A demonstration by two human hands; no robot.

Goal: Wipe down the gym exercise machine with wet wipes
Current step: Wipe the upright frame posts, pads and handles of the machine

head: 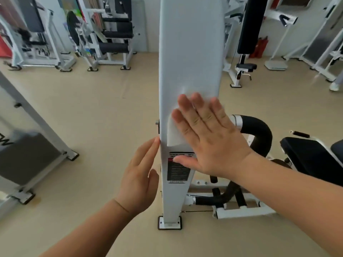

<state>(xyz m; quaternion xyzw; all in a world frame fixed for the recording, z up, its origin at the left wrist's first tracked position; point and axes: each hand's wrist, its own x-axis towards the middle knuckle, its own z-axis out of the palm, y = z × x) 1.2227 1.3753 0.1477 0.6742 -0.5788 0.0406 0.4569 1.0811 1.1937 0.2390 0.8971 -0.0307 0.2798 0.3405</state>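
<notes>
Wet wipe [173,135]: white, mostly hidden under the right grip [209,138]; only its left and lower margins show, lying flat on the face of the machine's white upright column [189,52].
Column: top cut off by the frame's upper edge; foot plate [169,222] on the tan floor [92,127].
Warning label [178,171]: below the wipe, upper part covered by the right thumb, print too blurred to read.
Right grip: wide, fingers straight and spread, palm pressing the wipe to the column.
Left grip [141,175]: wide, fingers straight and together, holding nothing, fingertips at the column's left edge.
Black padded bar [258,130]: beyond the right grip, partly hidden by it.
</notes>
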